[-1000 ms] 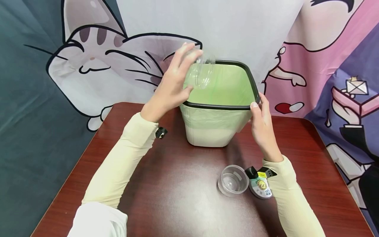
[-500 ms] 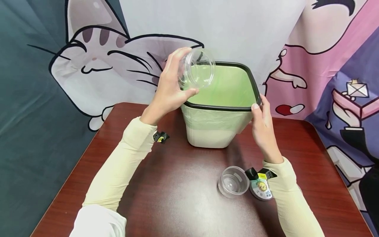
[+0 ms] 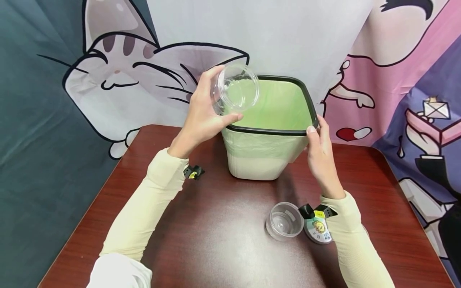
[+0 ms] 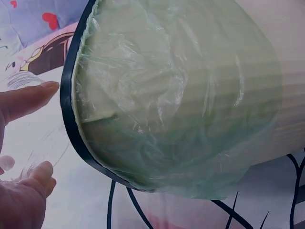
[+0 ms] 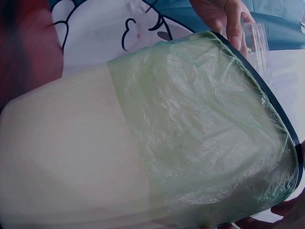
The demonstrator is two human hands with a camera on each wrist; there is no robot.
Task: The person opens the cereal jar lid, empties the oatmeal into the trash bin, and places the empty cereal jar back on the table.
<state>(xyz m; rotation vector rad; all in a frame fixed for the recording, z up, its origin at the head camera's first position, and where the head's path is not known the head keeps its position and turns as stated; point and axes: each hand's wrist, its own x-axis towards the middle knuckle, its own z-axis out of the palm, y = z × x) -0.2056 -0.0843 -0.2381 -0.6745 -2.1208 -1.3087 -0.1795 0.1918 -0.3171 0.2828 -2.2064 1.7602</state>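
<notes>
My left hand (image 3: 201, 116) holds a clear plastic jar (image 3: 235, 90), thumb below and fingers around its far side. The jar lies tilted over the left part of a pale bin (image 3: 255, 158), its round open mouth turned toward me; no contents show in it. Light green bag film (image 4: 167, 81) lines the bin and folds down outside under a black rim band (image 3: 266, 131). At the bin's near right corner my right hand (image 3: 321, 160) grips the rim, thumb on top and fingers outside. In the right wrist view the jar (image 5: 257, 45) shows just beyond the rim.
A second, shorter clear tub (image 3: 276, 232) stands upright on the brown table (image 3: 209, 232), near my right wrist. Beside it lies a round printed lid (image 3: 318, 230), partly under the right forearm. A cartoon-printed cloth (image 3: 295, 36) hangs close behind the bin.
The left hand has turned the jar so that its mouth faces me more, and has shifted slightly left and down. The right hand keeps its grip on the bin rim.
</notes>
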